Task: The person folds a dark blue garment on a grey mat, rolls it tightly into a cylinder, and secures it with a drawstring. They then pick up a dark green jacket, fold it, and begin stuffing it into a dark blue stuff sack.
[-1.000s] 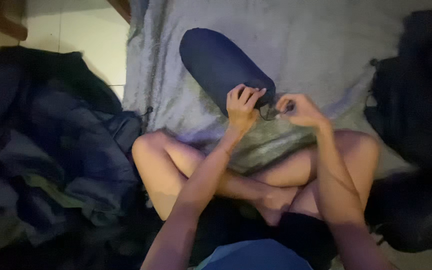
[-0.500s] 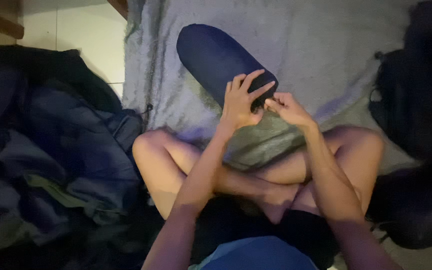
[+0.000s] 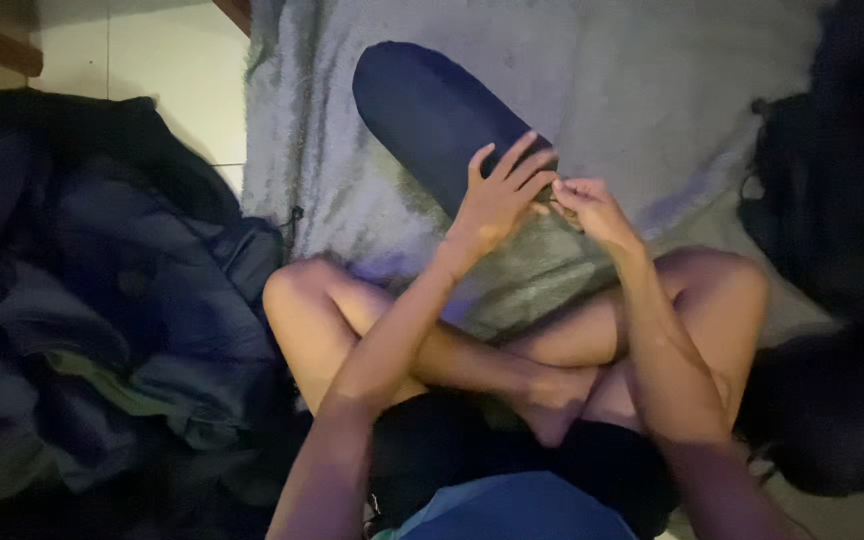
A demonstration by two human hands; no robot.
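While the person sits with legs crossed, both hands meet near the middle of the frame, at the lower end of a dark blue rolled bag. The left hand is open, with its fingers spread and laid flat on the end of the roll. The right hand is just beside it, touching it, with its fingers curled in tight as if pinching something small. What it pinches is too small and dark to tell.

That blue roll lies tilted, going from the hands up toward the upper middle of the frame. A grey-green cloth lies under the hands and rests on the person's bare legs. One foot is tucked in at the lower middle.

All of this sits on a grey fuzzy blanket that fills the top and right part of the frame. On the left is a big heap of dark blue clothes, touching the blanket's edge. At the right edge is a black bag, very dark and hard to see. In the upper left corner a bit of pale tiled floor shows, with a brown wooden edge above it. The light is dim.
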